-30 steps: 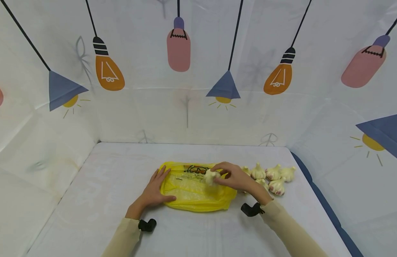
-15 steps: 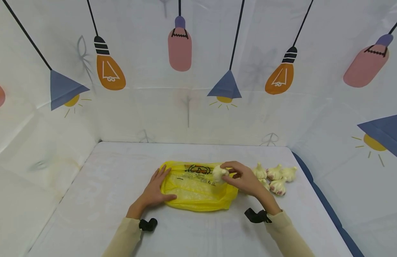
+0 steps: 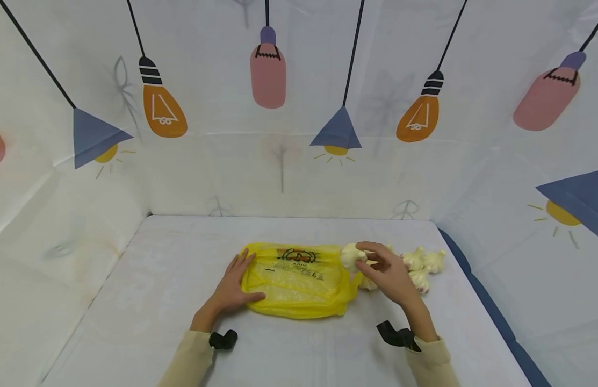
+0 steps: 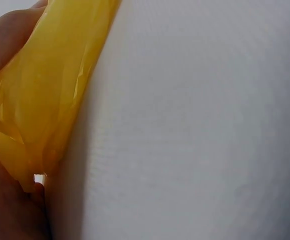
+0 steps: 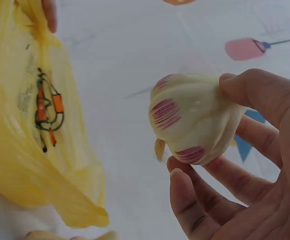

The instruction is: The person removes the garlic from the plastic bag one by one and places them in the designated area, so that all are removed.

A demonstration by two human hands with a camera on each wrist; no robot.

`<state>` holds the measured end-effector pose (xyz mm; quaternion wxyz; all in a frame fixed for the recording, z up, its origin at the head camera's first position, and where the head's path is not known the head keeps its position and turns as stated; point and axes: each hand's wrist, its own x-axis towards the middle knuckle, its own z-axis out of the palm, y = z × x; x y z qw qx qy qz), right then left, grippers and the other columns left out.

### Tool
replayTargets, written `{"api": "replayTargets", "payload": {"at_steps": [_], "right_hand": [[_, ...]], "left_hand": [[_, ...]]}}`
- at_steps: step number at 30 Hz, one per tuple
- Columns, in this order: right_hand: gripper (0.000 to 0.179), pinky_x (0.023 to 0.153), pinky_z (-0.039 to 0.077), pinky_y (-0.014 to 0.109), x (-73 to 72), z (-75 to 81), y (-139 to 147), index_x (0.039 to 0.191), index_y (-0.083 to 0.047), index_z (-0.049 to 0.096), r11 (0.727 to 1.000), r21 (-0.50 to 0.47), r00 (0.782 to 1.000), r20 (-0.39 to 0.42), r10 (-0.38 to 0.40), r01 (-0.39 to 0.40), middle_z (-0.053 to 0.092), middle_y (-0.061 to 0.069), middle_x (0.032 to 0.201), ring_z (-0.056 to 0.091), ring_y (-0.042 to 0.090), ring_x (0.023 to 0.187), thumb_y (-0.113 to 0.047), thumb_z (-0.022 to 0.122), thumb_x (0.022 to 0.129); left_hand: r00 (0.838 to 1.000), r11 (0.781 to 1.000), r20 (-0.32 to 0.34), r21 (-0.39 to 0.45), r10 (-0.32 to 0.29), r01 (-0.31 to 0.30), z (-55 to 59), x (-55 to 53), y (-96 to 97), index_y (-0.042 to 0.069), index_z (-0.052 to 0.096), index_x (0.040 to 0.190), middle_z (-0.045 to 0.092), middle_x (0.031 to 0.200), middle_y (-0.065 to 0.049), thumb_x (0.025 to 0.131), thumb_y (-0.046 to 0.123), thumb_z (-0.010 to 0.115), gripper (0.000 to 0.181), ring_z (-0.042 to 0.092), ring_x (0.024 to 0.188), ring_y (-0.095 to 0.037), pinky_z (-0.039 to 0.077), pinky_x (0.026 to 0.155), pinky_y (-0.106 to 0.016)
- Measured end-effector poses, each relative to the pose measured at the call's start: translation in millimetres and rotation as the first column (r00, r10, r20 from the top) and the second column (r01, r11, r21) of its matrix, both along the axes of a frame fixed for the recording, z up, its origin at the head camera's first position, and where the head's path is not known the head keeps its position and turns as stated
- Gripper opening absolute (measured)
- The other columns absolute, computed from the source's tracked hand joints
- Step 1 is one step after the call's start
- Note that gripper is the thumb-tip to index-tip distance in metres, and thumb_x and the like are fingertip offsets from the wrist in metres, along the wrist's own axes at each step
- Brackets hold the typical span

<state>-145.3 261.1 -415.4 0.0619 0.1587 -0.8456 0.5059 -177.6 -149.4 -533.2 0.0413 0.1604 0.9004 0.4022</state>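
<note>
A yellow plastic bag (image 3: 291, 294) with dark and orange print lies flat on the white table. My left hand (image 3: 228, 290) rests on its left end, fingers and thumb spread. Seen from the left wrist, yellow film (image 4: 50, 85) lies against that hand. Past the bag's right end, my right hand (image 3: 390, 275) pinches a garlic bulb (image 3: 351, 257) between thumb and fingertips, held up off the table. The right wrist view shows purple streaks on this pale bulb (image 5: 192, 117) and a tuft of root at its base.
Several more garlic bulbs (image 3: 433, 261) sit in a group right of the bag, partly hidden behind my right hand. A white cloth backdrop (image 3: 221, 161) printed with hanging lamps rises behind the table and along both sides.
My right hand has carried the garlic bulb to the right, from over the bag to beyond its right end. My left hand has stayed on the bag.
</note>
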Motion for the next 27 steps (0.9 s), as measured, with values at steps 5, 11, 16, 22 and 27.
{"api": "replayTargets", "payload": {"at_steps": [5,11,16,22,27], "right_hand": [[0.037,0.085,0.057,0.018,7.5,1.0,8.6,0.134,-0.009,0.066,0.996,-0.047,0.996,-0.032,-0.080,0.078,0.062,0.014,0.138,0.066,0.001,0.106,-0.009,0.071,0.098],[0.036,0.083,0.056,0.015,18.8,-0.4,20.6,0.134,-0.009,0.067,0.974,-0.048,0.975,-0.016,-0.223,0.222,0.066,-0.001,0.132,0.066,0.001,0.102,-0.013,0.071,0.098],[0.036,0.082,0.054,0.013,26.0,-4.0,29.3,0.134,-0.009,0.068,0.954,-0.034,0.955,-0.003,-0.297,0.297,0.066,-0.018,0.121,0.066,0.000,0.099,-0.015,0.072,0.098],[0.036,0.078,0.054,0.014,36.4,-6.7,34.4,0.131,-0.006,0.068,0.926,-0.071,0.929,0.042,-0.369,0.371,0.067,-0.021,0.110,0.066,-0.001,0.096,-0.015,0.073,0.097],[0.037,0.076,0.055,0.015,43.9,-6.5,40.7,0.133,-0.004,0.067,0.913,-0.084,0.917,0.046,-0.395,0.398,0.067,-0.023,0.113,0.067,-0.003,0.097,-0.014,0.073,0.097]], "left_hand": [[1.000,1.000,0.000,0.013,0.004,-0.004,-2.1,1.5,-1.7,0.013,0.029,0.164,0.012,0.173,-0.015,0.075,0.052,0.084,0.111,0.007,0.158,-0.048,0.017,0.120,-0.073],[1.000,1.000,-0.001,0.022,0.000,0.000,-0.7,1.5,-1.5,0.014,0.029,0.164,0.012,0.173,-0.015,0.075,0.052,0.084,0.111,0.007,0.157,-0.048,0.018,0.119,-0.075],[1.000,1.000,0.006,0.014,-0.003,0.003,0.7,1.6,-1.5,0.014,0.028,0.164,0.012,0.174,-0.013,0.076,0.053,0.084,0.111,0.006,0.158,-0.048,0.018,0.119,-0.075],[1.000,1.000,-0.007,-0.003,0.010,-0.010,0.3,0.8,-2.0,0.014,0.030,0.164,0.014,0.174,-0.012,0.076,0.053,0.084,0.111,0.008,0.157,-0.048,0.020,0.119,-0.075],[1.000,1.000,0.001,-0.002,0.007,-0.007,-0.1,0.3,-0.6,0.014,0.029,0.164,0.014,0.174,-0.012,0.076,0.054,0.084,0.111,0.007,0.158,-0.048,0.019,0.119,-0.074]]}}
